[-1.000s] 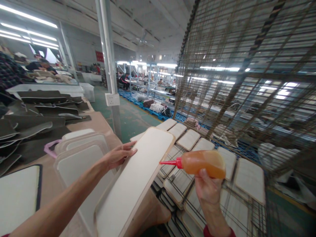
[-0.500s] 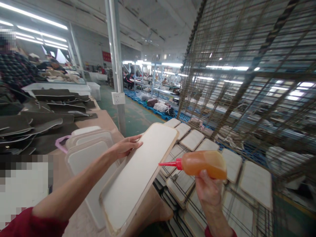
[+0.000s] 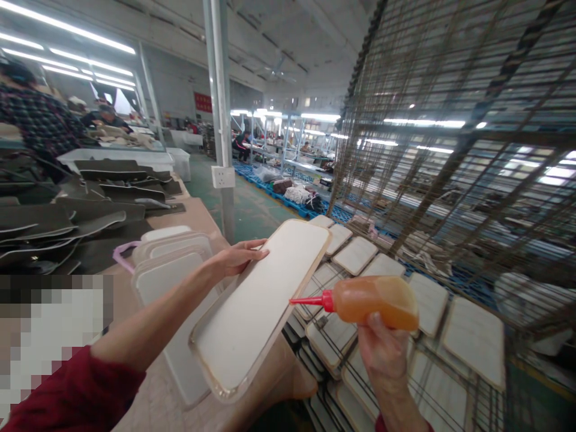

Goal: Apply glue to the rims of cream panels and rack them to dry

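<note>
My left hand grips the far left edge of a long white panel with rounded corners, thumb on its face. The panel is tilted, and a yellowish, glossy band runs along its rim. In my right hand is a squeeze bottle of amber liquid, probably glue, lying nearly level with its red nozzle pointing left. The nozzle tip is at the panel's right edge; I cannot tell whether it touches.
White panels stand stacked on the table at left, by dark sheets. On the right, several yellow-rimmed panels lie on wire racks, under a tilted wire frame. A post rises ahead. Co-workers are beyond.
The view has shifted a little, so the surroundings sit farther right. The near end of the panel has swung slightly up and right; the nozzle tip stays by its right edge.
</note>
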Demonstrator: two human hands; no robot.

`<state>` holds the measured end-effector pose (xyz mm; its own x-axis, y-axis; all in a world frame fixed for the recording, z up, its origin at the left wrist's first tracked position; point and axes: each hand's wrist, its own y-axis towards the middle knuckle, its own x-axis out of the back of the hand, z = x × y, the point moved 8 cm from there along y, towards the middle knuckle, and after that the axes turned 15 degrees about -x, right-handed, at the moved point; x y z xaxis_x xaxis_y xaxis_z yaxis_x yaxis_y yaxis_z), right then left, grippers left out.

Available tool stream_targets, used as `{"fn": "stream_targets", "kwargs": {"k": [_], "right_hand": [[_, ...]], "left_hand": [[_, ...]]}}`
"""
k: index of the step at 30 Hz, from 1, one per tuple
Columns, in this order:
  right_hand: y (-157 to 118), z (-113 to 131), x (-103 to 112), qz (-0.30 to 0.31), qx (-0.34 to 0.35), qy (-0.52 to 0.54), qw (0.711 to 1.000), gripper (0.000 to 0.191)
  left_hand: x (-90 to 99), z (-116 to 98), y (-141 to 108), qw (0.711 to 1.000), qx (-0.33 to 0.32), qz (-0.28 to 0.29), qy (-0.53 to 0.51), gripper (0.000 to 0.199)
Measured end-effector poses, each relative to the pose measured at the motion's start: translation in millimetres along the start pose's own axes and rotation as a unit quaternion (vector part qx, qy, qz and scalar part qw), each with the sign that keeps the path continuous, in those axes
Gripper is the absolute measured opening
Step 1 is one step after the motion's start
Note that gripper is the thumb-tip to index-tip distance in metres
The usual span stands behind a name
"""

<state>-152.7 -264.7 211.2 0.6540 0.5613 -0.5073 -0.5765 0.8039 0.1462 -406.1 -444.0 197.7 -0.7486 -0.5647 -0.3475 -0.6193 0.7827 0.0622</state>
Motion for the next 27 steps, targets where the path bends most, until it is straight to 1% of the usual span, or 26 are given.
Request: {"fn": "stream_targets", "kwargs": {"k": [10, 13, 18, 23, 27], "right_hand": [[-3, -1, 3, 0.015, 0.019, -0.037, 0.999, 0.046], [-4, 0, 3, 0.012, 0.027, -0.035, 0.999, 0.047], [-9, 0, -3, 0.033, 0.021, -0.018, 0.999, 0.047], [-14, 0, -8, 0.048, 0.02, -0.012, 0.999, 0.047], [-16, 0, -9, 0.042, 0.018, -0.004, 0.999, 0.043]], "left_hand": [[-1.8, -5, 9, 1.0, -0.003, 0.009, -0.008, 0.068], [-3.2, -6, 12, 1.0, -0.002, 0.018, -0.004, 0.064], [-1.4, -8, 18, 1.0, 0.0, 0.013, -0.001, 0.059], [1.4, -8, 23, 1.0, 0.003, 0.007, -0.002, 0.06], [4.9, -7, 28, 1.0, 0.007, 0.0, -0.001, 0.06]]}}
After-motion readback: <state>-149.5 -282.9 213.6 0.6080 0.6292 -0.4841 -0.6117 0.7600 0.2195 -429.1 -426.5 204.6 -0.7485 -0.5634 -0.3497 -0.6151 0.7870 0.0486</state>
